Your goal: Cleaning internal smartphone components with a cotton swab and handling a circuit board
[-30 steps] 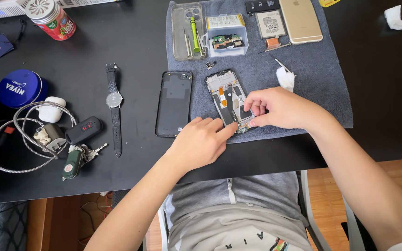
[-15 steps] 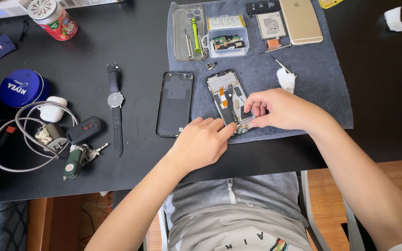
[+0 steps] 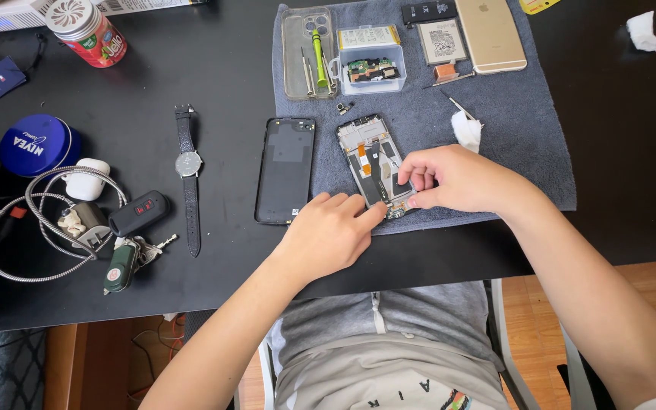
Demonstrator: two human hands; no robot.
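An opened phone frame (image 3: 367, 154) with bare inner parts lies on a grey cloth mat (image 3: 525, 137). My right hand (image 3: 457, 179) rests over its lower right part, fingertips pressing on the parts inside. My left hand (image 3: 328, 232) sits at the mat's near edge, index finger touching the frame's lower end. Left of the frame lies a black phone back cover (image 3: 285, 168). What the right fingers pinch, if anything, is hidden.
On the mat's far side: a clear phone case (image 3: 307, 53) holding a green screwdriver, a small parts box (image 3: 370, 59), a battery (image 3: 442, 41), a gold phone (image 3: 490, 33), a white wad (image 3: 466, 130). On the black table: wristwatch (image 3: 188, 170), car keys (image 3: 132, 231), braided cable (image 3: 32, 228), blue tin (image 3: 33, 144), red can (image 3: 86, 32).
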